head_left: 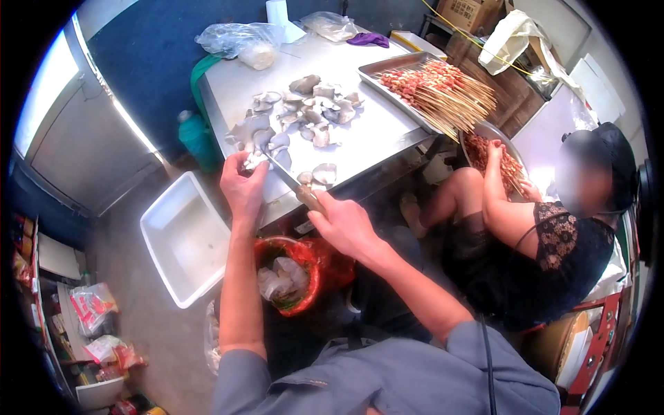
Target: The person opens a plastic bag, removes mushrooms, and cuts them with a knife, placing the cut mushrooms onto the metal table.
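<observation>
My right hand (342, 223) is closed round the knife (304, 194); my left (243, 181) pinches a mushroom cluster (256, 160) just beyond its fingertips. I'd best cut slowly, blade angled clear of those fingers.

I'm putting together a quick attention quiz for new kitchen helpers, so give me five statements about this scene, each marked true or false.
1. The right hand grips a knife by its handle. True.
2. The left hand holds a skewer. False: it holds a mushroom piece.
3. The metal tray with the skewers lies on the floor. False: it is on the table.
4. Another person has hands at a metal bowl. True.
5. The white tub is full of mushrooms. False: no mushrooms show in it.
</observation>
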`<state>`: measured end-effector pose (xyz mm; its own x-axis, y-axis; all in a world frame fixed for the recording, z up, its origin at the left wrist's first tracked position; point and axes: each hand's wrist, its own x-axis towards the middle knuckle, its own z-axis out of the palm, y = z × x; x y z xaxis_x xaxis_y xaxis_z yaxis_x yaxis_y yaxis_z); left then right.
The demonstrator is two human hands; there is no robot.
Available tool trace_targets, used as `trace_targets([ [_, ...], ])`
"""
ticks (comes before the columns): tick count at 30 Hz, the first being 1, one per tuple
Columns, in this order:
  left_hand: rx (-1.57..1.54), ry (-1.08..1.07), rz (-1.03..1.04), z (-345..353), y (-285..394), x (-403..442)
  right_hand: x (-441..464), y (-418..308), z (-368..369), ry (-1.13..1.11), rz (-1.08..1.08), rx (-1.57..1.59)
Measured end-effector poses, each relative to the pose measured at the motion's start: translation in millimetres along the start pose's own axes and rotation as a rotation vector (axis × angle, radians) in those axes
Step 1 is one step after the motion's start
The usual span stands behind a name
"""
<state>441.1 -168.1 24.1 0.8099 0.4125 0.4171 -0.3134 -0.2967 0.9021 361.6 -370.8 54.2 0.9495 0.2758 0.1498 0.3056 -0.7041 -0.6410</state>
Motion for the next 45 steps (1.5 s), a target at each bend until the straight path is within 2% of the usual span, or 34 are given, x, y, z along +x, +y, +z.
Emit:
trace_targets([
  [5, 0.042, 0.018, 0.064, 0.1, 1.1, -3.0, -12.9, -2.9, -4.1, -0.017, 0.067, 0.067],
  [8, 0.006, 0.015, -0.008, -2.2, 3.9, -2.8, -5.3, -3.5, -7.5, -0.006, 0.029, 0.055],
  [11, 0.038, -0.009, 0.04, -2.7, -3.0, -1.2, 0.8, -13.3, -18.2, -0.076, 0.078, 0.016],
  [14, 0.121, -0.01, 0.099, -2.4, -1.4, -2.7, 13.8, -5.2, -5.3, -0.056, 0.047, -0.04],
  [18, 0.042, 0.027, 0.017, -0.7, -2.9, -2.1, 19.5, -4.7, -10.6, -0.078, 0.029, 0.036],
  [20, 0.014, 0.033, -0.011, -0.9, 3.3, -3.4, 13.1, -9.7, -25.0, -0.162, 0.1, 0.099],
  [23, 0.009, 0.048, -0.059, -1.4, 2.8, -1.8, -1.4, -3.2, -25.4, -0.158, 0.09, 0.029],
  [25, 0.098, 0.025, 0.069, 0.8, -4.9, -0.4, -1.1, -4.6, -25.7, -0.158, 0.093, 0.004],
  [28, 0.037, -0.013, 0.013, -1.0, -6.3, -1.9, 9.4, -10.8, -26.9, -0.149, 0.076, -0.039],
  [32, 0.087, -0.007, 0.056, -2.1, -8.1, -1.0, 14.2, -21.3, -23.0, -0.125, 0.052, -0.156],
  [41, 0.085, -0.019, 0.063, -1.0, -7.5, -2.1, 5.8, -11.0, -24.5, -0.09, 0.011, -0.097],
  [45, 0.106, -0.035, 0.078, -0.5, -5.3, -5.1, 8.9, -22.9, -16.7, -0.069, 0.011, -0.163],
])
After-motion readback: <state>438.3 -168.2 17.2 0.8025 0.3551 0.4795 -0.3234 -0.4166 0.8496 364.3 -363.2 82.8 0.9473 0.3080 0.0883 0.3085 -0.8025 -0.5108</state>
